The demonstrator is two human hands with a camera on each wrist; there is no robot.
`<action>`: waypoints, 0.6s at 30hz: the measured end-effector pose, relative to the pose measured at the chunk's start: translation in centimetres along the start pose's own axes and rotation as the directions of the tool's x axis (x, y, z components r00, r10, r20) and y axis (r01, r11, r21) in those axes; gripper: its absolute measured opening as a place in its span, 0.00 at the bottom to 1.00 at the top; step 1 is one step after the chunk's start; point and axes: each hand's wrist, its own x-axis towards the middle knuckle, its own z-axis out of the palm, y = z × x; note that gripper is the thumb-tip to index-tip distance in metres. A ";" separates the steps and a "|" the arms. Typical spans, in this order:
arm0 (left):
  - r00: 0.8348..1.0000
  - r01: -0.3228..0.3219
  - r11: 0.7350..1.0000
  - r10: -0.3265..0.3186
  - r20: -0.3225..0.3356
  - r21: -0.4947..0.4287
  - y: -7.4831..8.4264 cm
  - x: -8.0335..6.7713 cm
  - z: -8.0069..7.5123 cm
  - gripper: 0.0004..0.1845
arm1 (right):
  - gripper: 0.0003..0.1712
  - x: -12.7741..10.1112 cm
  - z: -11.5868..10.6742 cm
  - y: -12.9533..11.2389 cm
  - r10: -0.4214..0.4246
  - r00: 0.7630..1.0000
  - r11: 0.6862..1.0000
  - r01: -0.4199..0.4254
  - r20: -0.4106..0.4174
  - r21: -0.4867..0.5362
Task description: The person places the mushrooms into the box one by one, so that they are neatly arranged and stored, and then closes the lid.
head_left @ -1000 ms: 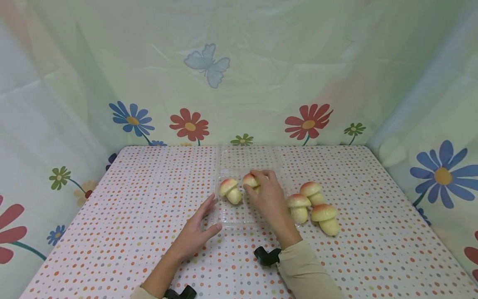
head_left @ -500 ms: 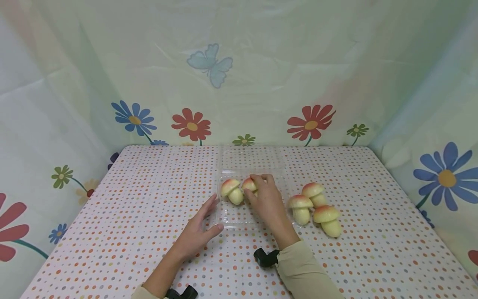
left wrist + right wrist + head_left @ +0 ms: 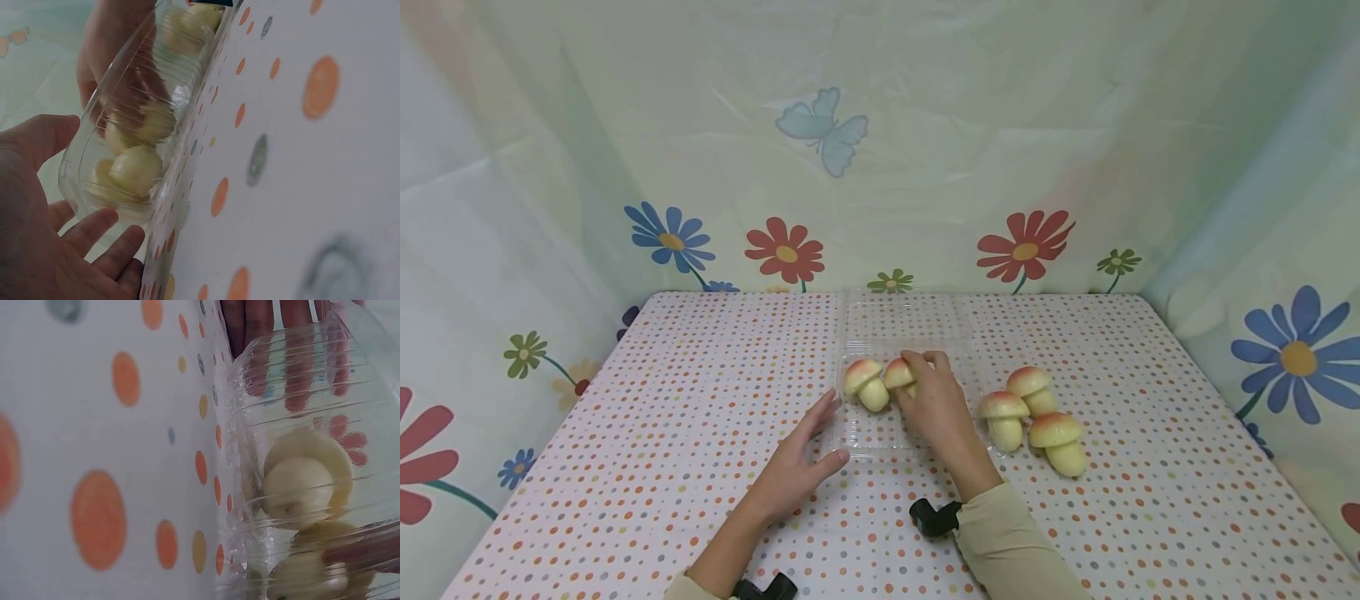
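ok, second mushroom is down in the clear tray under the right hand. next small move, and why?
Probably let go and lift the right hand clear. The mushroom it grips already sits in the clear tray beside the first mushroom, and the left hand steadies the tray's edge. Three loose mushrooms wait on the table to its right.

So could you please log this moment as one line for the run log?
right hand: holds mushroom in clear tray | left hand: open against tray edge | three mushrooms on table
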 end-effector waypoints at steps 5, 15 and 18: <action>1.000 -0.004 1.000 0.004 0.001 -0.004 -0.1 0.1 0.0 0.45 | 0.33 0.1 0.0 0.0 -0.022 1.000 1.000 0.022 -0.004 -0.020; 1.000 -0.011 1.000 0.011 0.002 -0.007 -0.2 0.0 0.0 0.45 | 0.34 0.1 0.2 0.1 -0.038 0.999 0.999 0.038 -0.002 -0.032; 1.000 -0.012 1.000 0.012 0.003 -0.005 -0.2 0.0 0.0 0.45 | 0.34 0.1 0.0 0.1 -0.029 1.000 0.999 0.029 0.006 -0.040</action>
